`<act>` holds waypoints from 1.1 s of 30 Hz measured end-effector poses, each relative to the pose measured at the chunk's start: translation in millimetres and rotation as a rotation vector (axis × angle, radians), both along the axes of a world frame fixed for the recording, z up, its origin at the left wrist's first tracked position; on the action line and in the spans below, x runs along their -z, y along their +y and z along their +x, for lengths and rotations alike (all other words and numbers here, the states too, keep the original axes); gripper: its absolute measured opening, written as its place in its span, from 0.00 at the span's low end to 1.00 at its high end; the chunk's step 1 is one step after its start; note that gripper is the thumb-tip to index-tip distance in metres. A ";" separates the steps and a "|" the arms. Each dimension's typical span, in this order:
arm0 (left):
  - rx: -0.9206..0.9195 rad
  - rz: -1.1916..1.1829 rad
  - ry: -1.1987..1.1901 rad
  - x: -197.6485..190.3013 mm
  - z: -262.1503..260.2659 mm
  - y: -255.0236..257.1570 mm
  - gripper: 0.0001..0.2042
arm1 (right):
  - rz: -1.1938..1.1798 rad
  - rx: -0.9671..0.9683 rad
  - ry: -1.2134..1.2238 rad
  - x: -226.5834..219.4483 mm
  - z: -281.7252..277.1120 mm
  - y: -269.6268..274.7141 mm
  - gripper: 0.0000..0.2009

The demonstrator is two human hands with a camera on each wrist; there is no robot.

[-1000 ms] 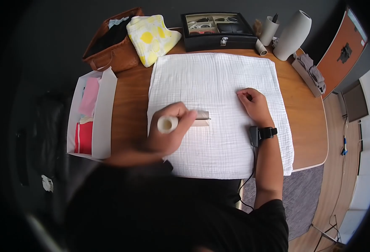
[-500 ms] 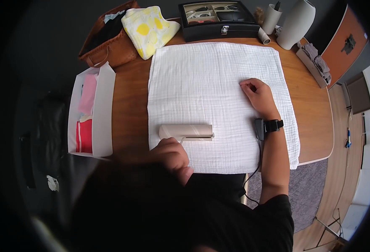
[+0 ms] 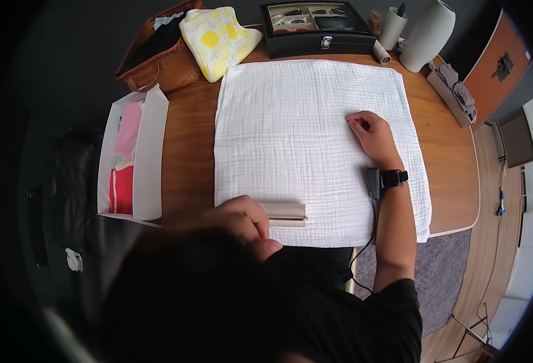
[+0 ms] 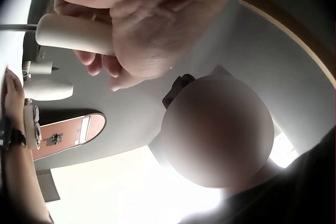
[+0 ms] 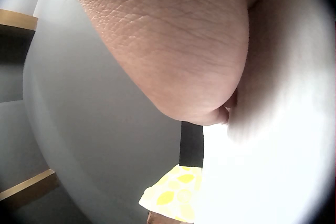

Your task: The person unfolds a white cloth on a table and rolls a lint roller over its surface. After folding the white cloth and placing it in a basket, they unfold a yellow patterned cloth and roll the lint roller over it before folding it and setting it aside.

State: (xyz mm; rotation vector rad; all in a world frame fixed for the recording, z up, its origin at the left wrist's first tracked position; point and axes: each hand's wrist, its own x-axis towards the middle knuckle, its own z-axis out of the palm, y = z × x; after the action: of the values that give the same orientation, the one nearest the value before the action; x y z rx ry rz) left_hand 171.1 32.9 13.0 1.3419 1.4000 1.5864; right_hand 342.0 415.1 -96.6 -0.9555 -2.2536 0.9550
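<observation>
At the left of the table (image 3: pixel 187 145), a white box (image 3: pixel 151 157) is holding pink and red clothes (image 3: pixel 128 130). To its right, your left hand (image 3: pixel 242 219) is gripping a roller (image 3: pixel 286 210) by its handle (image 4: pixel 71 32), fingers wrapping round it. The roller is lying on the near part of a white cloth (image 3: pixel 309 133), just right of that hand and running crosswise. It is looking like a pale, greyish-beige tube, with a thin metal rod (image 3: pixel 286 219) running along it and bending at the right end. In the left wrist view the handle is showing smooth, white and rounded. Farther right, your right hand (image 3: pixel 374 136) is resting on the cloth, fingers loosely curling, nothing showing in its grasp.

In the head view your left hand is covering the roller's left end and hiding the handle. The left wrist view is cutting off the rod at its left border. In the right wrist view your right hand is mostly blocking its own fingertips, and glare is washing out the cloth.
</observation>
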 end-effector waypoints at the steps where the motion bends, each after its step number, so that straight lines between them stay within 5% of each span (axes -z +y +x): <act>1: -0.029 -0.034 -0.098 4.2 1.2 -4.5 0.18 | -0.004 -0.003 -0.004 -0.8 0.6 -0.3 0.09; 2: -0.107 -0.067 0.007 5.1 2.0 -9.8 0.14 | -0.005 -0.004 -0.006 -0.6 0.8 -0.3 0.09; 4: 0.064 0.131 0.065 -6.4 -8.2 13.5 0.05 | -0.006 -0.005 -0.010 0.1 0.7 0.4 0.09; 7: 0.114 0.218 -0.165 -2.0 5.1 14.3 0.10 | 0.003 -0.002 0.004 1.1 0.5 0.1 0.09; 13: 0.065 -0.022 -0.408 -21.4 14.2 8.2 0.22 | -0.013 -0.017 0.044 5.0 1.3 1.4 0.08; 20: -0.025 0.028 -0.365 -19.0 5.4 30.9 0.23 | -0.023 0.004 -0.006 -4.0 0.3 -3.7 0.08; 27: 0.134 0.093 -0.428 -22.5 -0.8 59.4 0.29 | -0.023 0.004 0.003 -6.8 1.5 -4.6 0.09; 33: -0.084 0.124 -0.445 -24.0 -27.6 97.4 0.31 | -0.030 0.009 -0.016 -7.4 2.2 -4.9 0.10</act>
State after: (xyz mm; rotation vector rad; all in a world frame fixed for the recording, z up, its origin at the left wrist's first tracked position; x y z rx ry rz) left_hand 143.5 130.3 37.0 0.9240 1.1100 1.9099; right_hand 344.2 410.2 -89.2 -0.9889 -2.2519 0.9831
